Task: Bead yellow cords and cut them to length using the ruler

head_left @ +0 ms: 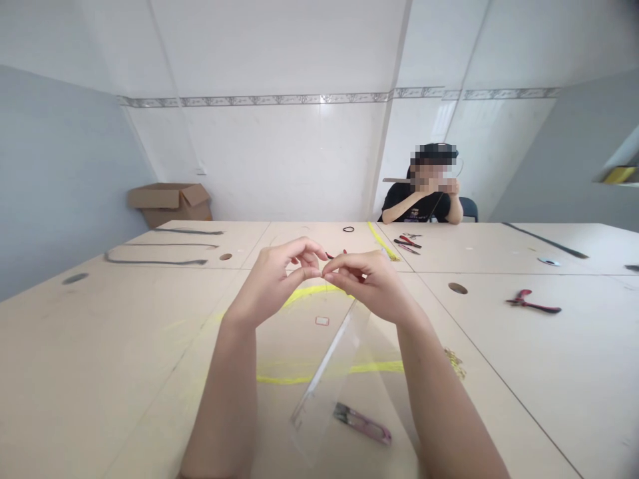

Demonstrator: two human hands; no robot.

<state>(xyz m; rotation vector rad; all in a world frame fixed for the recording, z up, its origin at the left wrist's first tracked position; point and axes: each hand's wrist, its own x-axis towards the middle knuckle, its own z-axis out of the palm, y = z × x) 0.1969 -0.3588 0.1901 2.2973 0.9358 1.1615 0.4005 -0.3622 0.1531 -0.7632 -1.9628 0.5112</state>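
My left hand (279, 276) and my right hand (375, 283) meet above the table, thumbs and forefingers pinched with the tips almost touching. Whatever lies in the two pinches is too small to make out. Beneath them a yellow cord bundle (312, 293) curves across the tabletop, and another yellow bundle (377, 367) runs nearer to me. A clear plastic sheet (372, 372) with a pale edge strip lies slanting between my forearms. On it or under it rest pink-handled thread snips (362, 424). Small gold metal pieces (455, 364) show beside my right forearm.
Red-and-black pliers (533, 303) lie to the right. More tools (407, 243) and yellow cord (382, 241) are farther back. Dark cord bundles (160, 261) lie at left. Across the table sits a person (419, 203), hands raised. A cardboard box (170, 199) stands behind.
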